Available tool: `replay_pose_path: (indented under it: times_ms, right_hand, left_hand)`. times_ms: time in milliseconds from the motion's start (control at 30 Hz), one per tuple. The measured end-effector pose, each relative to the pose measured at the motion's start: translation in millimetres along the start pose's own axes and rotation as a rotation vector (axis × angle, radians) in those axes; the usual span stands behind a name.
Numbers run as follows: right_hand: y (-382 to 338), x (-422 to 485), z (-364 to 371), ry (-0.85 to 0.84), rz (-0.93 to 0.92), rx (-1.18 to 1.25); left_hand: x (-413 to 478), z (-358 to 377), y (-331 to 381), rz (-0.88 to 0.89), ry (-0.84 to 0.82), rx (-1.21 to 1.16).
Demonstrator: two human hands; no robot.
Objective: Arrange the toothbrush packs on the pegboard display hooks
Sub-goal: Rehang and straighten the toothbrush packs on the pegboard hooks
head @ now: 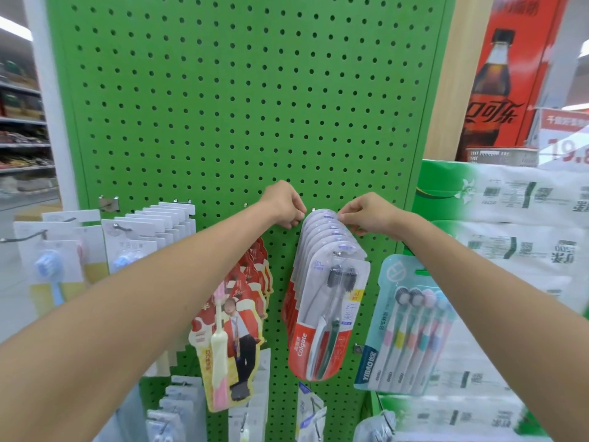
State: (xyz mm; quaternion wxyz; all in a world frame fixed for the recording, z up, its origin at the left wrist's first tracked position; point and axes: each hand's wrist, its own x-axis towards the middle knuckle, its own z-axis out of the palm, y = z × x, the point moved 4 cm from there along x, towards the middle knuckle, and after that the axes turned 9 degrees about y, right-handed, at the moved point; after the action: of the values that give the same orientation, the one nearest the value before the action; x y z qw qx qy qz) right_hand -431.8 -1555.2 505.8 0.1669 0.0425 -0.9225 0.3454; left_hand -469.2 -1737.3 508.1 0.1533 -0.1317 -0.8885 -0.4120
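The Colgate packs (328,301) hang in a tight row on their hook (313,209), just below and between the two sets of fingers. The right hand (366,215) pinches the top edge of the rearmost pack, hard against the pegboard (223,106). The left hand (283,204) curls at the hook's root, but I cannot tell whether its fingers grip anything. Left of the fingers, red packs (251,298) and white packs (159,231) hang in full rows. Down to the right hangs a pastel pack (404,327). The task looks well along: this row wants seating and squaring, and the board above the fingers carries nothing.
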Motion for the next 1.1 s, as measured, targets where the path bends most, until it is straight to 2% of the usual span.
replay_pose_path:
  times_ms: [500,833,1100]
  right_hand:
    - [2,0,2,-0.016,0.005,-0.023]
    - [-3,-5,1,-0.002,0.010,-0.024]
    - [-30,-23,-4,0.033,-0.058,-0.110]
  left_hand:
    - [2,2,5,0.032,-0.013,0.057]
    - [-9,-7,8,0.067,-0.065,0.184]
    - [-23,-27,11,0.073,0.002,0.244]
